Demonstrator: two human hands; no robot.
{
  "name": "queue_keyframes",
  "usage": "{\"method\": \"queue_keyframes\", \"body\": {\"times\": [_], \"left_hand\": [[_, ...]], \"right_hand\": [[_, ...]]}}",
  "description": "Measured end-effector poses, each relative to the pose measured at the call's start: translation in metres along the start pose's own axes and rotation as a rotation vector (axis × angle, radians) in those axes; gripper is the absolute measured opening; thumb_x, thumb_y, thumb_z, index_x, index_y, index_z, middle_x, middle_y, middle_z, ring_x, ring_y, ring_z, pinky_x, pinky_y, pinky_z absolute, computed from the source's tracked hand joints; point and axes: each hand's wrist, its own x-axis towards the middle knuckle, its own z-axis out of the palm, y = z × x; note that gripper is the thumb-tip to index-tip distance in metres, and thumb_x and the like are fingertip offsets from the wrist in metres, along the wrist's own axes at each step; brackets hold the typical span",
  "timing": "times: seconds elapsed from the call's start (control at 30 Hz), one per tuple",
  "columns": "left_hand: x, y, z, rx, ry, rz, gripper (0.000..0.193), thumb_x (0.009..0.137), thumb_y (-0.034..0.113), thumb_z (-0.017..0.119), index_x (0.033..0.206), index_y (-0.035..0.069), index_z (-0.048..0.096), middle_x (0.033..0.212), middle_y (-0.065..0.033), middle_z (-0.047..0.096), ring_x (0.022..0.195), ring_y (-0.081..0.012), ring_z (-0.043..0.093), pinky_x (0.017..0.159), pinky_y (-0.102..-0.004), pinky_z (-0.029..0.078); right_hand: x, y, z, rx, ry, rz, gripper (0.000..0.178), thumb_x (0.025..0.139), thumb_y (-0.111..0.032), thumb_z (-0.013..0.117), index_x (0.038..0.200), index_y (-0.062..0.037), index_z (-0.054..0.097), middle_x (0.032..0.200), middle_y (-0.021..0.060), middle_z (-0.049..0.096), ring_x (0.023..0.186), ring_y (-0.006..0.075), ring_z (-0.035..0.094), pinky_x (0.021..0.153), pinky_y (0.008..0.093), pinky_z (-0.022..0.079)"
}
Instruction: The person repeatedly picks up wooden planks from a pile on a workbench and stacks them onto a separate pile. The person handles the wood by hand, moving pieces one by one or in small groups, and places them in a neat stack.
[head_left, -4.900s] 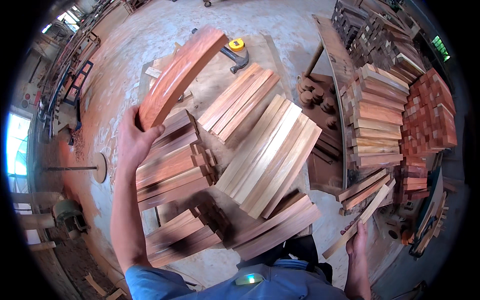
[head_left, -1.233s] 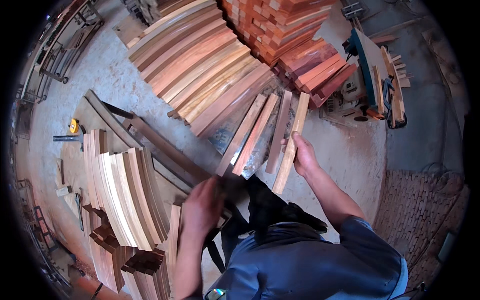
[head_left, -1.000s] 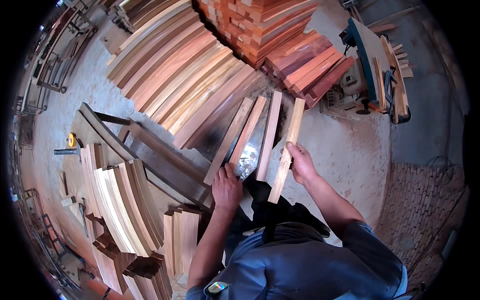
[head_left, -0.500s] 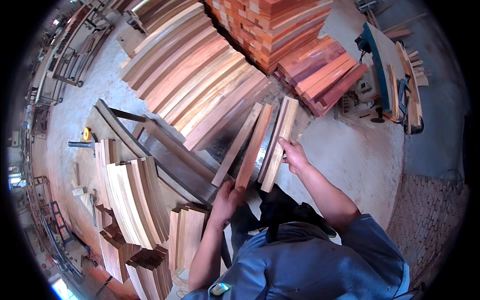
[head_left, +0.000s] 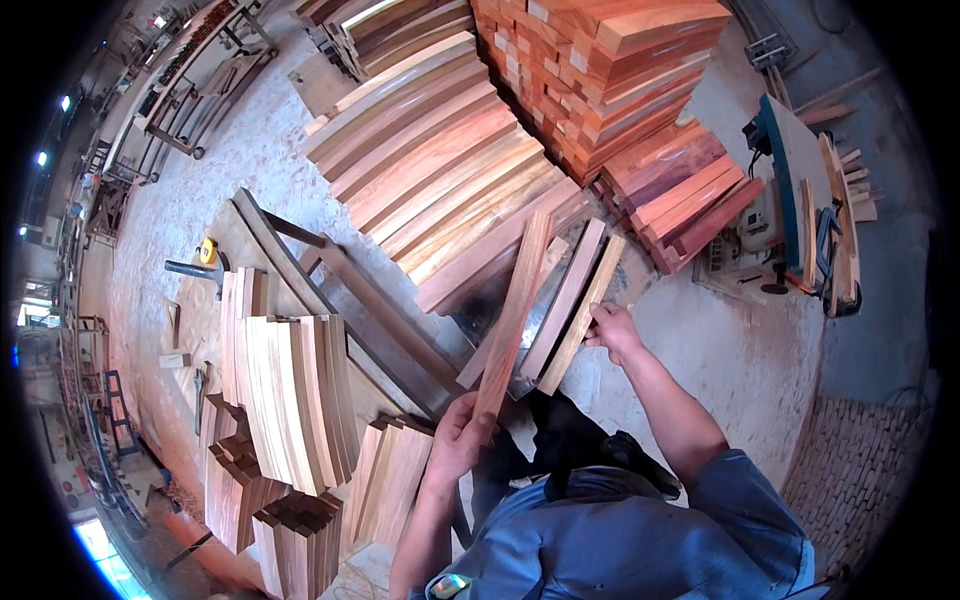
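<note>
Wooden strips [head_left: 514,310] [head_left: 582,315], two, in two hands [head_left: 460,437] [head_left: 614,333]

Pale, dusty floor [head_left: 700,330] spreads around the worktable [head_left: 250,250]. Beyond the worktable stands a wheeled rack [head_left: 195,60]; on its left side a bright opening [head_left: 108,558] glows bluish white; well to its right are a teal-edged bench [head_left: 798,185] and a brick-patterned surface [head_left: 860,465].

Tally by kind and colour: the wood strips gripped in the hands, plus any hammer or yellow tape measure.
Reddish strip, left hand: 1
Pale strip, right hand: 1
Hammer: 1
Yellow tape measure: 1
Total: 4
</note>
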Motion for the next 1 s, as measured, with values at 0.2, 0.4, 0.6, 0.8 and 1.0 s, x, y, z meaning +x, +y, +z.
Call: {"method": "queue_keyframes", "body": {"times": [0.2,0.4,0.6,0.8,1.0], "left_hand": [[0.008,0.005,0.001,0.159,0.045,0.079,0.036,0.097,0.017,0.057,0.127,-0.001,0.051,0.093,-0.0067,0.063,0.076,-0.0135,0.059,0.067,-0.0291,0.050],[0.015,0.035,0.052,0.768,0.202,0.283,0.046,0.091,0.020,0.064,0.129,0.001,0.048,0.112,-0.0242,0.061,0.107,-0.0401,0.060,0.090,-0.0452,0.050],[0.088,0.111,-0.003,0.880,0.363,0.559,0.033,0.089,0.017,0.067,0.115,-0.002,0.059,0.104,-0.0192,0.063,0.100,-0.0334,0.063,0.085,-0.0428,0.050],[0.230,0.165,-0.128,0.280,0.714,0.276,0.040,0.093,0.034,0.064,0.112,-0.001,0.059,0.088,-0.0057,0.061,0.074,-0.0141,0.054,0.066,-0.0289,0.043],[0.249,0.158,-0.146,0.170,0.664,0.264,0.016,0.092,0.023,0.065,0.083,0.010,0.062,0.064,0.0031,0.052,0.050,-0.0078,0.043,0.045,-0.0245,0.031]], "right_hand": [[-0.020,-0.022,0.011,-0.245,0.112,-0.205,0.026,0.098,-0.022,0.057,0.111,-0.0005,0.061,0.090,0.0058,0.065,0.072,0.0150,0.062,0.063,0.0306,0.055],[-0.103,-0.067,0.095,0.359,-0.451,-0.259,0.036,0.099,-0.026,0.058,0.126,-0.0033,0.050,0.108,0.0073,0.065,0.094,0.0183,0.064,0.087,0.0351,0.053],[-0.091,-0.076,0.104,0.407,-0.357,-0.170,0.023,0.101,-0.023,0.054,0.116,-0.0070,0.046,0.092,0.0066,0.061,0.073,0.0184,0.063,0.063,0.0358,0.056],[-0.097,-0.083,0.099,0.389,-0.350,-0.106,0.027,0.105,-0.034,0.043,0.112,-0.0081,0.047,0.088,0.0083,0.059,0.070,0.0188,0.061,0.057,0.0357,0.055],[-0.100,-0.110,0.103,0.448,-0.396,-0.099,0.039,0.106,-0.041,0.035,0.101,-0.0058,0.051,0.081,0.0102,0.060,0.065,0.0210,0.060,0.057,0.0355,0.053]]}}
